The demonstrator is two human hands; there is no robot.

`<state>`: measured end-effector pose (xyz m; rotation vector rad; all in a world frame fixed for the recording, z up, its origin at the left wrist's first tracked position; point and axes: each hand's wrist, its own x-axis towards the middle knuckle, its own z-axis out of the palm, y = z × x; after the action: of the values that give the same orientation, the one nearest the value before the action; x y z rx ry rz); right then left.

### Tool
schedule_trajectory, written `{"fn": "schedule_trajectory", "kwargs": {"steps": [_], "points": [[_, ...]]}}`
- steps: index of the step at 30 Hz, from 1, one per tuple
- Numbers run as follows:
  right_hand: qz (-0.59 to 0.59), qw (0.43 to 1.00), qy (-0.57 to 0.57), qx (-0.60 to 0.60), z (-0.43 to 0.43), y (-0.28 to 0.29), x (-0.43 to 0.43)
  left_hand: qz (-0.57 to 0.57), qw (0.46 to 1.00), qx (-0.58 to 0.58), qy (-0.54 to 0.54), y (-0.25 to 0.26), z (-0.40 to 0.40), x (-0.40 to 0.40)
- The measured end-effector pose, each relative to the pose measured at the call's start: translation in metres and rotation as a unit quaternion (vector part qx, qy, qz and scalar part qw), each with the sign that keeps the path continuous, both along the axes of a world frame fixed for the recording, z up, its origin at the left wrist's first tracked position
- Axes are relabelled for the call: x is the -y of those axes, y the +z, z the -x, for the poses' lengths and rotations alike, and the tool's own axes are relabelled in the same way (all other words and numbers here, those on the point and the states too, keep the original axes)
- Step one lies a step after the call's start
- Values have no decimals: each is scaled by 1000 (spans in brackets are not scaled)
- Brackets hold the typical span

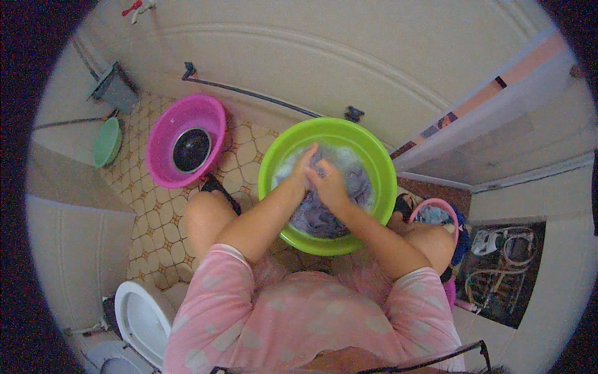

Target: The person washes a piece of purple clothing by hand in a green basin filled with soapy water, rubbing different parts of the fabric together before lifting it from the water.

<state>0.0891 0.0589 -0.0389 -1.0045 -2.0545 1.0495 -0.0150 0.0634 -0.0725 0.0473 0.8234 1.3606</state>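
A bright green plastic basin stands on the floor between my knees. It holds wet grey-purple cloth in water with white suds. My left hand and my right hand meet over the basin's middle. A bunched fold of the cloth shows between them and both hands appear to grip it. The left fingers point toward the far rim. The right fingers are bent against the left palm, so part of the grip is hidden.
A pink basin with a dark, metal-rimmed round vessel stands left on the tiled floor. Beyond leans a green basin. A wall rail runs ahead. A pink bucket with cloth is at right; a white toilet lid is lower left.
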Motion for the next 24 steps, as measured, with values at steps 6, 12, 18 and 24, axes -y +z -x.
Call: {"fn": "schedule_trajectory", "kwargs": {"steps": [6,12,18,24], "points": [[-137,988,60,50,-5,13,6,-16,999,11,-44,-1,-8,1],[-70,988,-57,126,-15,14,-44,63,996,-25,63,23,-32,6],[-40,990,-66,120,-24,1,-63,39,959,-229,160,20,-13,2],[13,949,5,315,-28,-28,-63,45,959,-261,102,3,-6,7]]}}
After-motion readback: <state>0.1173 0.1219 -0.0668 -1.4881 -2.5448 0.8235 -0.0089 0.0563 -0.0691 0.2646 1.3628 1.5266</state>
